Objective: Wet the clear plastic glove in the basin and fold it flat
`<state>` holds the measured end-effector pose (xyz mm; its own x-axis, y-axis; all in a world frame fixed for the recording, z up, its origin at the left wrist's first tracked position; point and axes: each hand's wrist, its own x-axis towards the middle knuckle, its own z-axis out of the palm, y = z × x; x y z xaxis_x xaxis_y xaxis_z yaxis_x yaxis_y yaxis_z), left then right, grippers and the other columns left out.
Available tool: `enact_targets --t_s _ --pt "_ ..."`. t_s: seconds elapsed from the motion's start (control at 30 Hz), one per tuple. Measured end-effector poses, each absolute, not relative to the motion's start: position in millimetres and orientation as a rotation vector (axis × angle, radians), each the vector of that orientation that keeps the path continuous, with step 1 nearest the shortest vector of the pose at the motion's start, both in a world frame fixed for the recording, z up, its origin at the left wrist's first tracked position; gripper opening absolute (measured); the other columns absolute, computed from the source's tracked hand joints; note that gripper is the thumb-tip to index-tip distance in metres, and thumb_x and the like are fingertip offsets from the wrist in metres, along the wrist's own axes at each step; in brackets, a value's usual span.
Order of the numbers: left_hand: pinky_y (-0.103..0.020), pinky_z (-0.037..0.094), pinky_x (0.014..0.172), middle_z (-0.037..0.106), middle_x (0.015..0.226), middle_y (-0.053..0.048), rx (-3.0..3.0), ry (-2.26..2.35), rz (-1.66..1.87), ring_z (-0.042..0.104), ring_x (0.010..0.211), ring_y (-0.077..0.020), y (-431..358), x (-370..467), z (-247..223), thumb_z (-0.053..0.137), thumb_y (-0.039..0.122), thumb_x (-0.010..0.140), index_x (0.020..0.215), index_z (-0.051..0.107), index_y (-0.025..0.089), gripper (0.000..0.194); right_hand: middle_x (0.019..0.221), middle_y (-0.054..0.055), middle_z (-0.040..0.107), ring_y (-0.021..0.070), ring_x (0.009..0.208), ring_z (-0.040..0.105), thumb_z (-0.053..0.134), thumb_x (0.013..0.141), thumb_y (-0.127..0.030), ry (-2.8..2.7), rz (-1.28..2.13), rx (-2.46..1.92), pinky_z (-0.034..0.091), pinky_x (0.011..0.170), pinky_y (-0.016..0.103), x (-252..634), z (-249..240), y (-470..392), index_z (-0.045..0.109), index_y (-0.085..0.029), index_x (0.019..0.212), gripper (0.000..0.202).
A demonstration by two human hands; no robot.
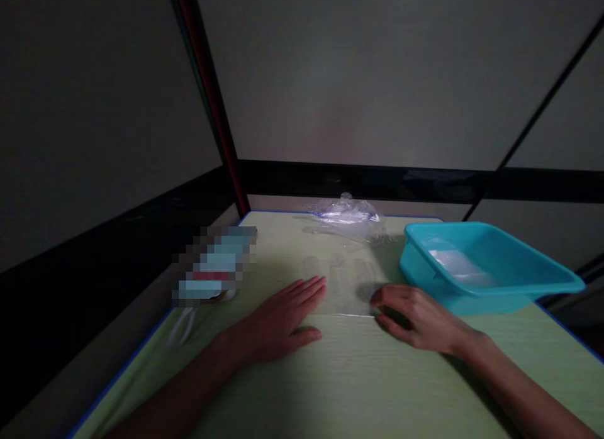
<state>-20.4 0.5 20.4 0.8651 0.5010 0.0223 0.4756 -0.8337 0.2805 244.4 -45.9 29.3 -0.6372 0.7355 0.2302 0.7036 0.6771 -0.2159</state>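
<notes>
A thin, clear plastic piece (346,288) with rounded, finger-like lobes at its far side lies flat on the pale green table (330,376). My left hand (287,319) rests palm down at its left edge, with the fingers stretched out. At the right edge is my right hand (415,316), its fingers curled and their tips down by the plastic. Whether those fingertips pinch the plastic is too small to tell. Beyond, near the table's far edge, sits a crumpled heap of clear plastic (346,212).
A turquoise basin (500,291) with clear plastic packets (455,266) inside stands on the right. On the left lies a blurred-out light blue object (217,260) with a white strap (182,326). Wall panels rise behind the table and on the left.
</notes>
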Motion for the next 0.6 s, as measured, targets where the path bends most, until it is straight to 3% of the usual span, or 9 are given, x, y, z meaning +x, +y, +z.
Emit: enact_targets --t_s 0.17,0.6 --pt "-0.032 0.009 0.103 0.009 0.139 -0.005 2.762 0.745 0.129 0.008 0.126 -0.0162 0.6 -20.8 20.6 0.039 0.04 0.082 0.132 0.012 0.018 0.061 0.09 0.008 0.054 0.016 0.083 0.052 0.04 0.08 -0.017 -2.663 0.04 -1.066 0.043 0.071 0.029 244.3 27.0 -43.0 0.057 -0.016 0.086 0.018" --pt "-0.033 0.011 0.102 0.012 0.138 -0.006 2.742 0.721 0.185 0.01 0.126 -0.018 1.1 -20.6 20.5 0.041 0.039 0.081 0.132 0.014 0.019 0.061 0.097 0.009 0.055 0.0185 0.088 0.05 0.04 0.08 -0.014 -2.677 -0.036 -1.102 0.042 0.076 0.034 246.0 30.7 -44.3 0.057 -0.015 0.083 0.018"
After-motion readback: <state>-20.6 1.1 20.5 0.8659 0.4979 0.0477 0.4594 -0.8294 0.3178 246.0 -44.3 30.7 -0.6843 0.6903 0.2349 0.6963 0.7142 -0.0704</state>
